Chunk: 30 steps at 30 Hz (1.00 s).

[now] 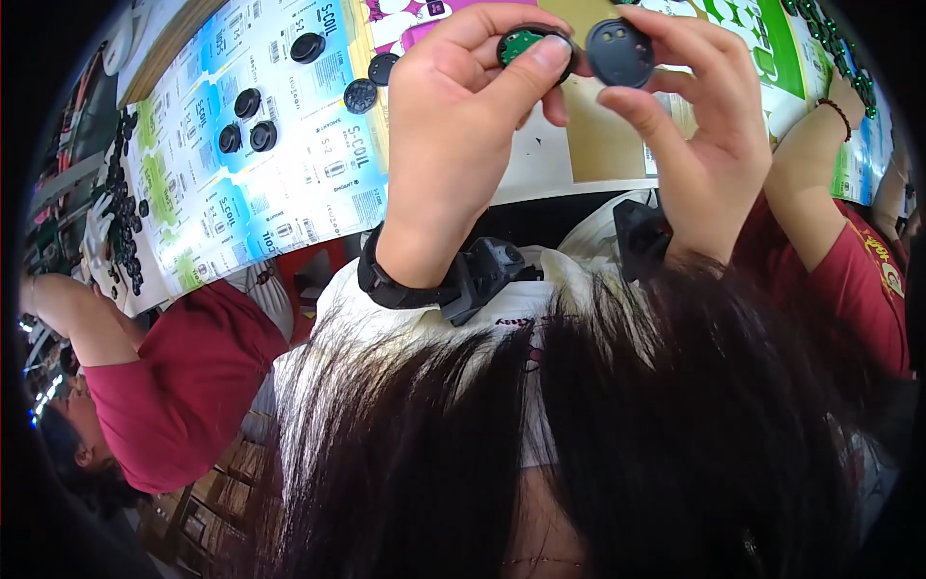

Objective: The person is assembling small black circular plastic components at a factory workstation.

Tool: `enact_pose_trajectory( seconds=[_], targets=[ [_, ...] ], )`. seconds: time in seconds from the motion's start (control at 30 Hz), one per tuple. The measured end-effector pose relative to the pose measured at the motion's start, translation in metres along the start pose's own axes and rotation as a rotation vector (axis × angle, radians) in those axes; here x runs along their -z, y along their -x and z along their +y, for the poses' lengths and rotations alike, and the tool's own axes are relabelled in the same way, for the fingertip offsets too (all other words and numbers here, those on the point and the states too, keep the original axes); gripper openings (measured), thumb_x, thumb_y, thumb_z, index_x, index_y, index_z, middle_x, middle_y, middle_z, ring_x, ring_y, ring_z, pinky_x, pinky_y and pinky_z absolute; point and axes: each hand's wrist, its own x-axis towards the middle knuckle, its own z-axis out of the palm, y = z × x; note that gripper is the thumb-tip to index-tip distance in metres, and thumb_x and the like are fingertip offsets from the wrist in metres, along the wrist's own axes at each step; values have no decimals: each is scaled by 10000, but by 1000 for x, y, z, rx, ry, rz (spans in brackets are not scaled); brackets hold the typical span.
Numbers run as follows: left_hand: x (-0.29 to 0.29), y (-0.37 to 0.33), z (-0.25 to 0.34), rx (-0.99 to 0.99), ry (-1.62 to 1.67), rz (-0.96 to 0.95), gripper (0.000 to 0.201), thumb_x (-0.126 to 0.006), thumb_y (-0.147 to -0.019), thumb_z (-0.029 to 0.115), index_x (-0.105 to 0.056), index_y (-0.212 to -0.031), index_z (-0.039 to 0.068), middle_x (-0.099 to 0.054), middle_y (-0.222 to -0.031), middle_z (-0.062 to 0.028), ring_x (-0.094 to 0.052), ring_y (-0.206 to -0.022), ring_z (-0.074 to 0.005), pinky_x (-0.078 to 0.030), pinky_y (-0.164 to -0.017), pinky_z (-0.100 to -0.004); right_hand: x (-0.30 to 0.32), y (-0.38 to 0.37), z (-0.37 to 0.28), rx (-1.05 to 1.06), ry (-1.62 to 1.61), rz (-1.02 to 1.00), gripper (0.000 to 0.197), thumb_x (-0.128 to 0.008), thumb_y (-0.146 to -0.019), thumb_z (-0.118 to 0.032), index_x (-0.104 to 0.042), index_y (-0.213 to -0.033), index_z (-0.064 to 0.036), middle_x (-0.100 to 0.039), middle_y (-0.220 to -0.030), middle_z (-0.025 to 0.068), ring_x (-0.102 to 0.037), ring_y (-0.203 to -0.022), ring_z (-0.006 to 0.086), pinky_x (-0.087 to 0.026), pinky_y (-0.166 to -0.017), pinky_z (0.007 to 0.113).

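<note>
My left hand (pixel 458 121) is raised at the top middle, pinching a round black housing (pixel 506 60) between thumb and fingers. A green circuit board (pixel 522 42) shows inside the housing, partly covered by the thumb. Close beside it on the right, my right hand (pixel 714 121) grips a dark round cover (pixel 619 54) by its edge, with small holes and pale dots on its face. A small gap separates the two parts. A black band (pixel 400 275) is around my left wrist.
Several round black parts (pixel 262 135) lie on the printed sheets (pixel 289 193) covering the table at the left; two darker discs (pixel 361 96) sit near my left hand. Co-workers in red shirts are at the left (pixel 188 386) and right (pixel 863 280). Many small black pieces (pixel 125 212) line the far left.
</note>
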Motion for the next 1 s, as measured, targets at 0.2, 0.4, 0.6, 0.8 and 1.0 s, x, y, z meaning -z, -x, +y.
enact_pose_trajectory(
  seconds=[0.2,0.4,0.6,0.8,1.0],
  targets=[
    [1,-6,-4,-46,107,63,166,-468,-841,76,-503,-974,-19,-565,-810,-49,-502,-669,-89,-393,-576,-187,-8,3,11,72,42,-77,405,-697,-604,-27,-562,-985,-18,-471,-843,70,-485,-714,139,-415,-590,215],
    [1,5,6,80,262,-1,280,-454,-862,151,-483,-1068,-37,-559,-939,-88,-511,-793,-122,-399,-702,-228,-14,0,18,170,118,-26,412,-693,-594,-18,-568,-987,-20,-464,-831,72,-475,-701,154,-409,-585,224],
    [28,-30,-24,-415,259,-565,365,-450,-863,164,-426,-1152,-57,-510,-1081,-119,-505,-911,-166,-390,-801,-274,-14,1,13,183,112,-12,418,-694,-590,-20,-570,-989,-22,-462,-832,73,-469,-694,154,-405,-587,224],
    [39,-35,-28,-675,301,-814,401,-517,-814,93,-404,-1167,-58,-505,-1097,-126,-506,-977,-198,-409,-839,-294,-10,1,7,119,93,-45,430,-707,-582,-31,-574,-991,-23,-455,-833,74,-468,-694,145,-406,-593,223],
    [22,11,10,137,417,-110,470,-573,-764,62,-391,-1187,-34,-498,-1115,-148,-501,-1010,-216,-426,-849,-316,1,3,-17,65,131,-182,453,-730,-572,-49,-582,-1000,-34,-445,-832,59,-466,-690,143,-407,-602,226]
  ],
)
